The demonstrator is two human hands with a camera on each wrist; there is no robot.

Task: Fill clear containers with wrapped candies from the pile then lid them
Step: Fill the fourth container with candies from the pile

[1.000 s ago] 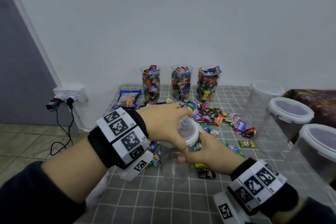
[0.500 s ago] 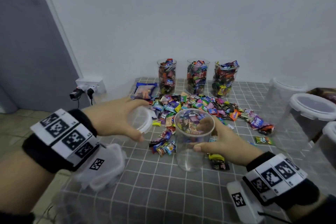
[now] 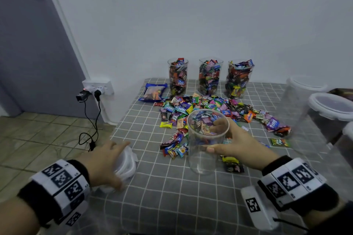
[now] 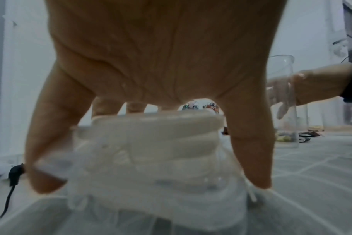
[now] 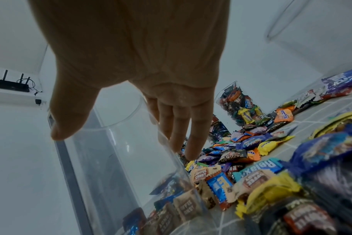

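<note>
The right hand (image 3: 236, 145) holds an empty clear container (image 3: 207, 143) upright on the tabletop (image 3: 172, 206), thumb on the near wall and fingers (image 5: 183, 127) wrapped round the far wall, so its grip is closed on the container just below the rim. The left hand (image 3: 104, 160) is down at the tabletop's left edge with its fingers spread over a stack of white lids (image 4: 151, 143); thumb and little finger hang past the sides of the stack, and I cannot tell whether they pinch the top lid or merely rest on it, so that grip reads as wide.

The step in hand looks like parking a lid out of the way before filling. To do it well, set the lid square on the stack so nothing slides off the edge, keep the right hand steady on the container, then bring the left across to the candy pile (image 3: 210, 108), which lies just behind and beside the container.

At the back stand three tall clear containers (image 3: 210, 77) heaped with wrapped candies above their rims, none lidded. On the right are larger clear tubs (image 3: 332, 107) with white lids on; they look empty, though the plastic blurs. A blue packet (image 3: 153, 92) lies left of the pile
</note>
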